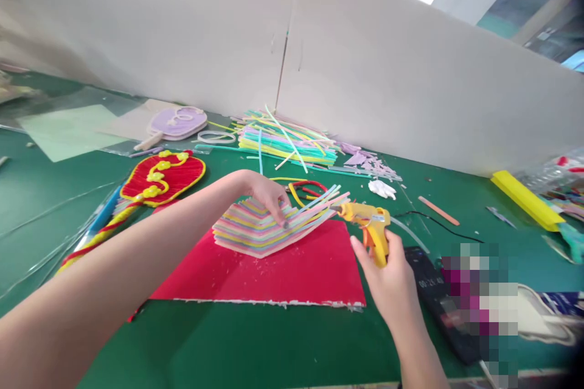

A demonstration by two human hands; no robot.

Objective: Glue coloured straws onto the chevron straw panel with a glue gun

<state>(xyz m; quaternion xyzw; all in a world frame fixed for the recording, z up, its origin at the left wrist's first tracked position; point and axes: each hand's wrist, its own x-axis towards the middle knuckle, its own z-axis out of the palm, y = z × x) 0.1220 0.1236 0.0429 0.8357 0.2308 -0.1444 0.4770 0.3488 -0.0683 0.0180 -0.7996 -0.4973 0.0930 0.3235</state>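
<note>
My right hand (393,282) is wrapped round the handle of a yellow hot glue gun (365,216), whose nozzle points left at loose strip ends. Those ends belong to a panel of pastel pipe cleaners (249,237), laid side by side in bent pink, yellow, blue and white rows. My left hand (270,196) reaches across from the left, its fingers closed and pressed down on the panel's upper right part; what lies under the fingertips is hidden. Beneath the panel lies a red board (292,279) with a frayed white front edge.
Behind are a pile of pipe cleaners (287,146) and red-handled pliers (310,187). A red fan (171,179) and a lilac fan (177,123) lie left. At right are a phone (433,298), a black cable (449,231) and a yellow strip (527,200). A white partition (410,73) stands behind.
</note>
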